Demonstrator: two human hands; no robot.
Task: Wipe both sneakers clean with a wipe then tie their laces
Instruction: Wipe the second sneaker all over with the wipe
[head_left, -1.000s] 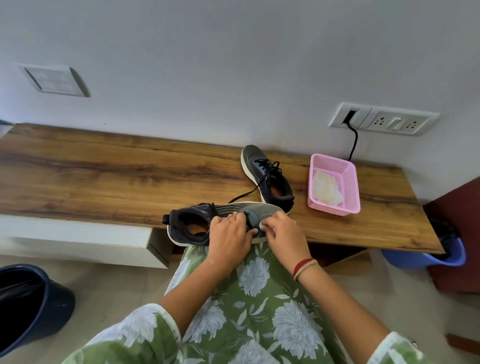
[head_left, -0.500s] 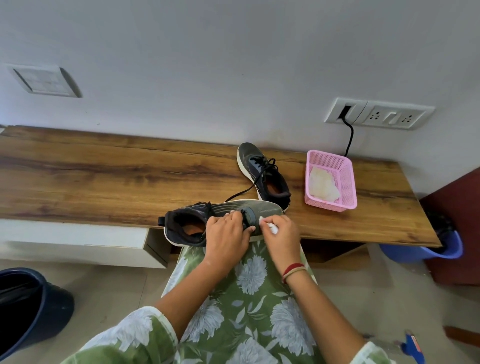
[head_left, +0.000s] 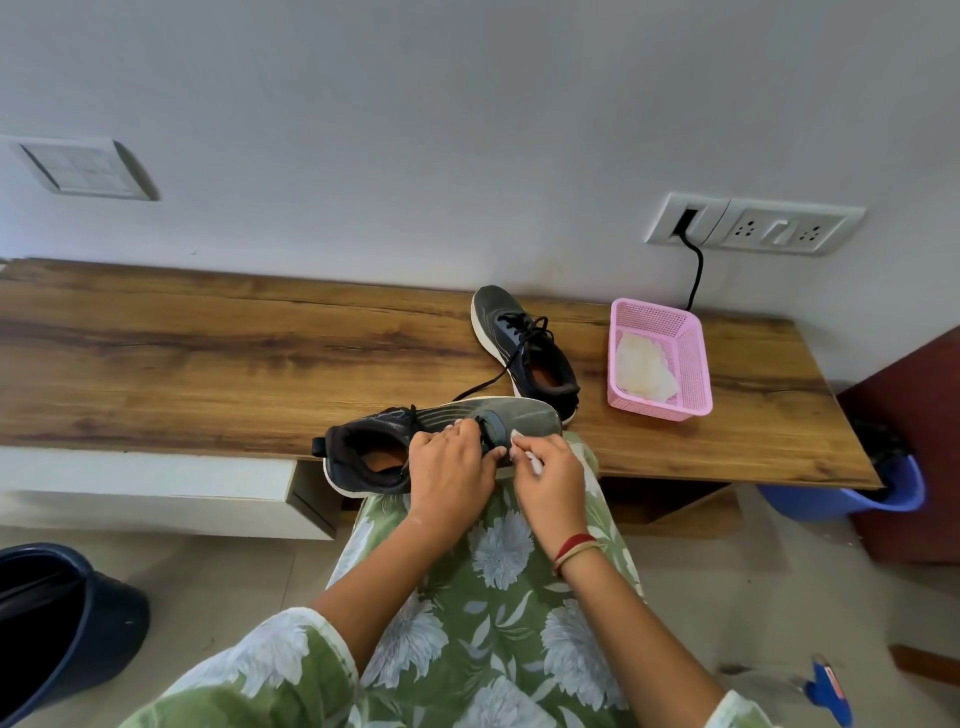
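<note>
A grey sneaker (head_left: 524, 415) lies on its side at the front edge of the wooden bench (head_left: 208, 358), over my lap, toe to the right. My left hand (head_left: 449, 467) grips its upper near the laces. My right hand (head_left: 548, 475) pinches a small white wipe (head_left: 525, 451) against the shoe's side near the toe. The second sneaker (head_left: 519, 343) stands upright further back on the bench, with a loose black lace trailing forward.
A pink basket (head_left: 691, 364) holding white wipes sits right of the sneakers. A black cable runs from the wall socket (head_left: 753, 223) down behind it. A dark bin (head_left: 57, 618) stands on the floor at left, a blue tub (head_left: 878, 499) at right.
My right hand has shifted a little along the shoe's side with the wipe. My left hand keeps its hold. The view has tilted slightly.
</note>
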